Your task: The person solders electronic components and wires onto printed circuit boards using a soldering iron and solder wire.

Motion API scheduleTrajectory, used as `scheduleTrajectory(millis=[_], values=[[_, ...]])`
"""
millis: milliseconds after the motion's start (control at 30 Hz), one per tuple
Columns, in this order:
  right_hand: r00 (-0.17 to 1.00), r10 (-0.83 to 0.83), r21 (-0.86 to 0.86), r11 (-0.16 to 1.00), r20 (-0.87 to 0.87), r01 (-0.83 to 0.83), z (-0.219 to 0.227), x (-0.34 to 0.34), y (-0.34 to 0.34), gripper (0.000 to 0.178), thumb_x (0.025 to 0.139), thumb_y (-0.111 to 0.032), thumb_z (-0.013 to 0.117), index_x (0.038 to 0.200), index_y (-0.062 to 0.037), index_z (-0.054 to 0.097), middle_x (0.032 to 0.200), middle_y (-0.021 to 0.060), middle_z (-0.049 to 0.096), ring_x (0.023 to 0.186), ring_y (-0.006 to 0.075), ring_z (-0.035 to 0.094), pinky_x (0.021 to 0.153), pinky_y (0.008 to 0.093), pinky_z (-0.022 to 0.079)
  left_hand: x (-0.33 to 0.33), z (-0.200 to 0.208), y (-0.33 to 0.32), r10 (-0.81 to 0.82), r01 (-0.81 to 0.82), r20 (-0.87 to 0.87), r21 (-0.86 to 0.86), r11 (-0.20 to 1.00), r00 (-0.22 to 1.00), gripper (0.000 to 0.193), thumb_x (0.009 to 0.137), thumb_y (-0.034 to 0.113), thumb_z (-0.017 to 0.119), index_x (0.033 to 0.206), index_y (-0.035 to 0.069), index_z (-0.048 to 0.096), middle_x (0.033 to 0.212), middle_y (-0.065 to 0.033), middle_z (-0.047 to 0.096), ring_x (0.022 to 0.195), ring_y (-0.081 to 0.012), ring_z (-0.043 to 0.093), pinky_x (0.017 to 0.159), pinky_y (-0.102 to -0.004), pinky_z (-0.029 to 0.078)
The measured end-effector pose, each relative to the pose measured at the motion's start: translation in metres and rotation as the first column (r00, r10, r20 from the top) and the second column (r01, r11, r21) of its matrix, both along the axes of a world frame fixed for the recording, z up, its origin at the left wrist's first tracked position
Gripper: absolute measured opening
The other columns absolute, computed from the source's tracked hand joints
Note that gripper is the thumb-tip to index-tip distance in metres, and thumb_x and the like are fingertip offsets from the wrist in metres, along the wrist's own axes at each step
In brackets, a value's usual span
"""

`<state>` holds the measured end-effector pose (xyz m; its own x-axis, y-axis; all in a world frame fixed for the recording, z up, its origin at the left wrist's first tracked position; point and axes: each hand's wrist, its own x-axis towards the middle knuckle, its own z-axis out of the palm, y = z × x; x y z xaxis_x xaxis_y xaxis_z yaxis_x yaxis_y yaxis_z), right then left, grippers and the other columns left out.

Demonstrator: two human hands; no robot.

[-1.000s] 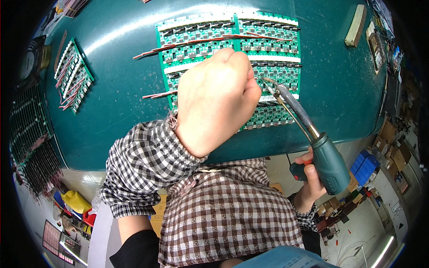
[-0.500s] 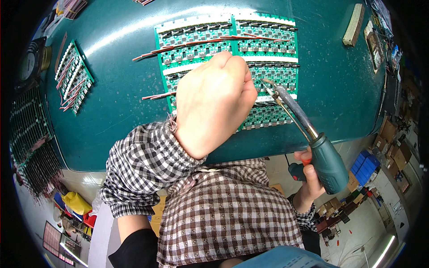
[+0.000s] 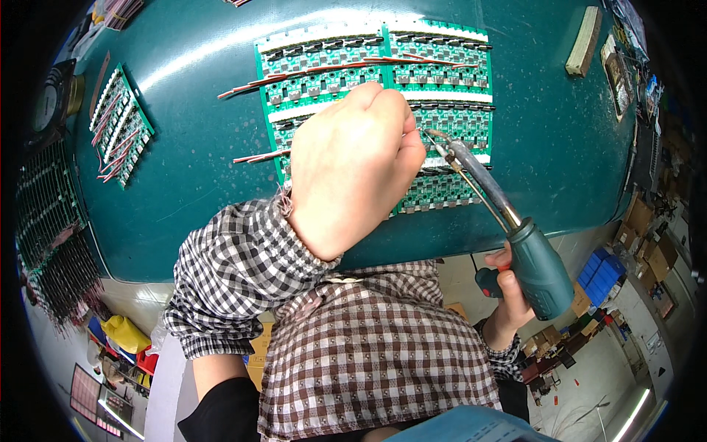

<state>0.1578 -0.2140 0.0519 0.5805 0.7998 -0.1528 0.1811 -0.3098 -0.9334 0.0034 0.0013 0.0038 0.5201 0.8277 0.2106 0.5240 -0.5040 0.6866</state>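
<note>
A panel of green circuit boards (image 3: 465, 121) lies on the table in front of me, with rows of small parts and white strips. My left hand (image 3: 353, 166) is closed in a pinch low over its middle. Its fingertips are turned away, so what they hold is hidden. In my right hand (image 3: 512, 303) is a soldering gun (image 3: 542, 269) with a dark green handle and a thin feed tube beside its bent barrel. The gun's tip reaches the panel just right of my left fingers. Red, black and white wires (image 3: 317, 70) lie across the upper rows.
On the green table (image 3: 199, 221), a smaller circuit board panel (image 3: 121, 132) with wires lies at the left. A wooden block (image 3: 582, 41) sits at the far right. A round black device (image 3: 51, 103) stands by the left edge. Blue bins (image 3: 602, 272) are on the floor at right.
The soldering gun's tip has shifted slightly left, closer to my left fingers. My left hand has barely moved, and the panel stays in place.
</note>
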Motion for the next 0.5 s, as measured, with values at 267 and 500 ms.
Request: scheduleTrajectory(millis=[267, 500], values=[[1.0, 0.022, -0.021, 1.0, 0.02, -0.021, -0.0004, 0.0027, -0.0006, 0.063, 0.076, -0.023, 0.084, 0.12, 0.0085, 0.051, 0.086, 0.012, 0.07, 0.079, 0.0192, 0.068, 0.075, 0.0333, 0.056, 0.0012, -0.0005, -0.0005, 0.014, -0.014, -0.007, 0.011, 1.0, 1.0, 0.014, 0.069, 0.003, 0.071, 0.074, 0.006, 0.058, 0.068, -0.0035, 0.057, 0.057, -0.0177, 0.057, 0.051, -0.0306, 0.046], [0.996, 0.049, -0.03, 0.998, 0.073, -0.047, -0.003, 0.0035, -0.0045, 0.067, 0.077, -0.024, 0.084, 0.123, 0.0093, 0.048, 0.086, 0.0123, 0.071, 0.079, 0.019, 0.069, 0.075, 0.0328, 0.056, 0.0015, -0.0009, -0.0008, 0.017, -0.017, -0.012, 0.009, 1.0, 1.0, 0.015, 0.069, 0.003, 0.071, 0.074, 0.007, 0.058, 0.068, -0.0038, 0.057, 0.056, -0.0184, 0.057, 0.051, -0.0311, 0.046]])
